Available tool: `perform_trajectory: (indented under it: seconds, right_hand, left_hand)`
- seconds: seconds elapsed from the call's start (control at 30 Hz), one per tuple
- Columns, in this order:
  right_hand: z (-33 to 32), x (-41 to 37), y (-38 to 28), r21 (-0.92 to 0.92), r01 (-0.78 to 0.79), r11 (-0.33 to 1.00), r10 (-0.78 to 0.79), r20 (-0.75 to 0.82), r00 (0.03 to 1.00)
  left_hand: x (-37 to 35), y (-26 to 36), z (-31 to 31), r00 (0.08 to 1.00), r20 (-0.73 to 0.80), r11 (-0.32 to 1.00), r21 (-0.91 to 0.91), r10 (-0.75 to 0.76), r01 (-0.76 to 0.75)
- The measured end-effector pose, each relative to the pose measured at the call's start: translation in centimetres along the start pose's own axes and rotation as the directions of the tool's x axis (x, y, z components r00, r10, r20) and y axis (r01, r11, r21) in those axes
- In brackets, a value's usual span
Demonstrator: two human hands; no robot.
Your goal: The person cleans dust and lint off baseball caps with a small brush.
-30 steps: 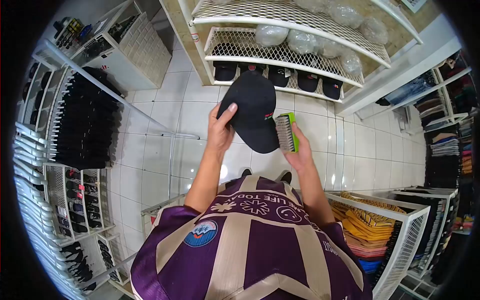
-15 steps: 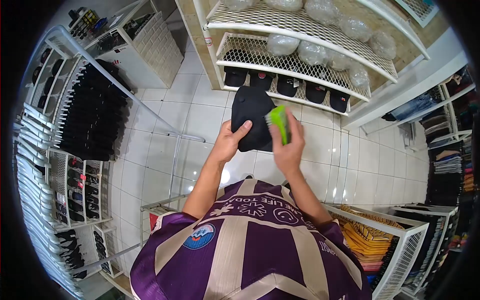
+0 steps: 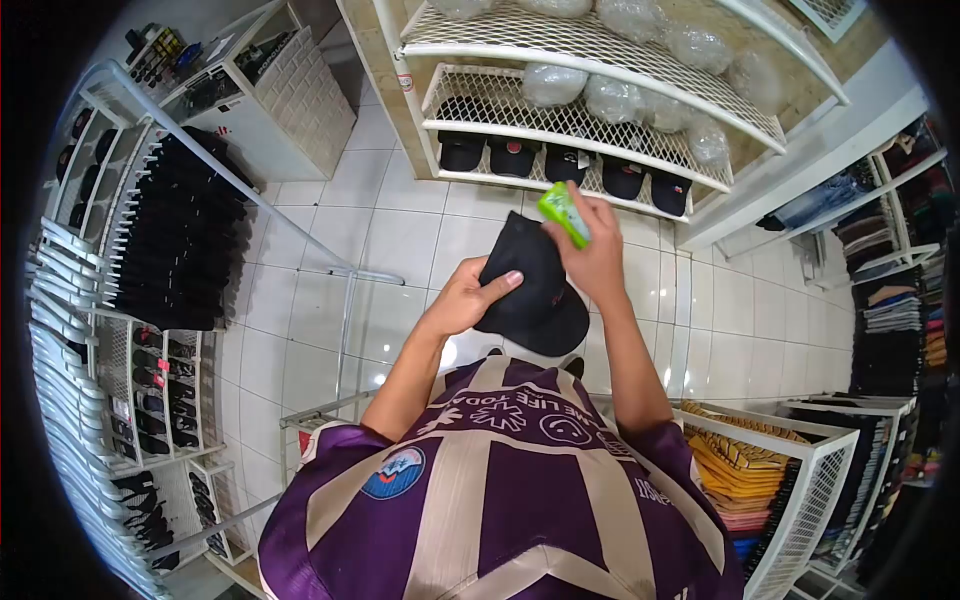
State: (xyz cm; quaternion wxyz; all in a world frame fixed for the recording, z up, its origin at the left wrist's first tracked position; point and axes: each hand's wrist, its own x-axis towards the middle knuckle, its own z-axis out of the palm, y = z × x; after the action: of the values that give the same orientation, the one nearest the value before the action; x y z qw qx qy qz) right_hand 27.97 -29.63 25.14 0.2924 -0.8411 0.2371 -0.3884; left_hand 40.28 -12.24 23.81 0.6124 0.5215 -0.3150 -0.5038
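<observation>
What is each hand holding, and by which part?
The left hand grips the black fabric cap by the side of its crown; the right hand grips the green plastic brush by its lower end.

The person wears a short-sleeved purple jersey [image 3: 520,510] crossed by wide beige bands [image 3: 455,520]. On the left chest sits a round badge [image 3: 392,472] in blue, white and red. Pale lettering [image 3: 505,398] curves across the chest, reading in part "LIFE TODA", above an asterisk emblem [image 3: 497,418] and a smiley face [image 3: 563,428]. More white letters mark the right sleeve [image 3: 657,490]. The left hand [image 3: 470,298] and right hand [image 3: 597,262] are bare.
</observation>
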Motion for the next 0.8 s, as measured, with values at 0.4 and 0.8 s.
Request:
perform_trajectory:
  seconds: [0.4,0.8]
  right_hand:
    - [-1.8,-1.0,0.4,0.23,-0.11,0.967,0.105,0.032,0.994]
    - [-0.8,-2.9,-0.4,0.431,-0.16,0.888,0.179,-0.003,0.984]
  left_hand:
    - [-0.5,1.1,0.0,0.992,-0.083,0.995,0.035,0.099,-0.096]
    - [-0.1,-1.4,-1.0,0.994,-0.073,0.997,0.031,0.077,-0.075]
